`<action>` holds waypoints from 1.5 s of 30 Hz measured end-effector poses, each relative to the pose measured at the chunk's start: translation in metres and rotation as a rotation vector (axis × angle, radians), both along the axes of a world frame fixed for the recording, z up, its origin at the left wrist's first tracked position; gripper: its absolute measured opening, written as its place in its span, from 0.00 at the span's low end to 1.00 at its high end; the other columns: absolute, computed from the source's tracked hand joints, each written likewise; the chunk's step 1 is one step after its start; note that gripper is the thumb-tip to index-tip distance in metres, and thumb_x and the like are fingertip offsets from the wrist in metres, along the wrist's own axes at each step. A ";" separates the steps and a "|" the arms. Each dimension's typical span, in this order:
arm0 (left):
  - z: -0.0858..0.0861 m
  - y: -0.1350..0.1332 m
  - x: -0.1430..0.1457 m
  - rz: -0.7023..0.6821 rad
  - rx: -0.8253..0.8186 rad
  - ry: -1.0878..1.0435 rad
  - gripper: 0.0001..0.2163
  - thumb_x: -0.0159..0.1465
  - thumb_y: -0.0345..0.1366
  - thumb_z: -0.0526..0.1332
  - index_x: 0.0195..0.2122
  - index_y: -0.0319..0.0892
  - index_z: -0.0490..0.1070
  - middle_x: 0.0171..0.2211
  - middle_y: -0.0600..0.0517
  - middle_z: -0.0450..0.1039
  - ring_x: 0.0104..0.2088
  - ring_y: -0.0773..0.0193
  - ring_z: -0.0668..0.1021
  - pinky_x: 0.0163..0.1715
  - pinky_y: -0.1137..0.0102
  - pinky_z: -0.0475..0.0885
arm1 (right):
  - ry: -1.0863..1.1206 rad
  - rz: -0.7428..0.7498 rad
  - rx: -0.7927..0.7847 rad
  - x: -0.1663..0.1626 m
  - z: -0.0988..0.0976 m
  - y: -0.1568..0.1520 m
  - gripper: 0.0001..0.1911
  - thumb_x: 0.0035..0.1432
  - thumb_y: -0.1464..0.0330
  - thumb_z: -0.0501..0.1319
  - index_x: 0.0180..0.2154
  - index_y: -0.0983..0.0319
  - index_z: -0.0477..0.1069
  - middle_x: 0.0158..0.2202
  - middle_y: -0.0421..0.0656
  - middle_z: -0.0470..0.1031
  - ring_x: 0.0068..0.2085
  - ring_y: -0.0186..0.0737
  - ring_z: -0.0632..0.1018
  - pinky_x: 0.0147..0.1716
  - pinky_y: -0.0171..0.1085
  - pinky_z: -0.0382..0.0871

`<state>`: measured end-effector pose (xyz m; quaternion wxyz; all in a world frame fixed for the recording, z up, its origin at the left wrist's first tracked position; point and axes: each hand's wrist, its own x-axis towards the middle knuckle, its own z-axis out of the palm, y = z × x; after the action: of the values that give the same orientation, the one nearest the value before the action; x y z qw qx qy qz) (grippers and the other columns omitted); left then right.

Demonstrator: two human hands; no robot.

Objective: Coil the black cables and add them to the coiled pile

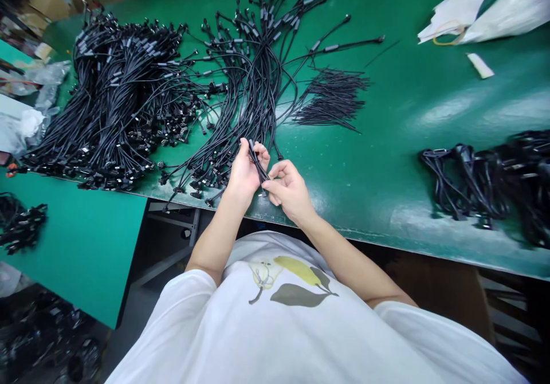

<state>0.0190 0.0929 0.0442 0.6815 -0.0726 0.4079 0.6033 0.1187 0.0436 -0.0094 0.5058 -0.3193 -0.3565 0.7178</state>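
Near the table's front edge, my left hand (246,169) is closed around a folded black cable (258,167), its thumb up and fingers curled behind it. My right hand (289,190) pinches at the cable's lower end with thumb and forefinger; whether a thin tie is also between those fingers is too small to tell. Just beyond my hands spreads a loose pile of black cables (258,80) with grey sleeves and small plugs. To the right of that pile lies a heap of thin black twist ties (333,97).
A larger heap of black cables (116,91) covers the left of the green table (387,172). Bundled, folded cables (485,177) lie at the right. White wrapping (485,11) and a small white piece (480,66) are at the far right. A lower green table (86,229) adjoins on the left.
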 end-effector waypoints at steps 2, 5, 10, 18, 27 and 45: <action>-0.001 0.002 0.000 -0.019 -0.038 -0.009 0.18 0.71 0.42 0.51 0.26 0.38 0.65 0.19 0.57 0.64 0.19 0.77 0.71 0.24 0.81 0.69 | -0.003 0.029 0.012 0.000 0.001 0.002 0.25 0.44 0.61 0.73 0.32 0.59 0.57 0.27 0.29 0.62 0.14 0.20 0.58 0.10 0.28 0.50; -0.004 0.005 0.001 -0.008 -0.037 0.002 0.19 0.71 0.43 0.52 0.26 0.38 0.65 0.20 0.57 0.65 0.19 0.77 0.71 0.24 0.82 0.69 | -0.043 0.021 0.020 -0.002 0.004 0.003 0.27 0.44 0.60 0.73 0.29 0.58 0.54 0.24 0.30 0.57 0.16 0.21 0.55 0.12 0.28 0.48; -0.008 0.010 0.001 -0.020 0.013 -0.054 0.19 0.71 0.43 0.51 0.25 0.38 0.64 0.19 0.59 0.59 0.16 0.78 0.64 0.20 0.81 0.63 | -0.180 -0.055 0.059 -0.003 0.004 0.000 0.26 0.49 0.59 0.70 0.27 0.59 0.50 0.23 0.31 0.54 0.19 0.23 0.54 0.15 0.28 0.48; -0.008 -0.003 0.012 0.049 0.303 0.225 0.07 0.70 0.33 0.55 0.43 0.47 0.71 0.26 0.59 0.64 0.22 0.77 0.66 0.27 0.80 0.63 | -0.973 -0.103 0.649 0.029 0.010 -0.003 0.28 0.61 0.58 0.59 0.60 0.59 0.59 0.61 0.54 0.60 0.53 0.50 0.72 0.52 0.51 0.69; -0.007 -0.014 0.012 -0.088 0.345 0.192 0.14 0.69 0.40 0.51 0.34 0.39 0.72 0.31 0.50 0.74 0.30 0.70 0.75 0.38 0.72 0.70 | -1.309 0.031 0.687 0.026 -0.009 -0.013 0.22 0.69 0.65 0.47 0.61 0.63 0.57 0.49 0.53 0.73 0.47 0.49 0.78 0.43 0.45 0.75; -0.044 -0.089 -0.059 -0.643 0.795 2.066 0.18 0.68 0.38 0.54 0.58 0.43 0.66 0.53 0.40 0.71 0.55 0.48 0.72 0.56 0.53 0.66 | -2.127 -0.528 0.116 0.257 -0.007 -0.020 0.27 0.66 0.63 0.50 0.59 0.76 0.62 0.57 0.64 0.64 0.55 0.58 0.66 0.53 0.52 0.62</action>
<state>-0.0400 0.0036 0.0003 0.1194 0.7833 0.5523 0.2591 0.3761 0.0240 -0.0159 0.0918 -0.8171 -0.5644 -0.0732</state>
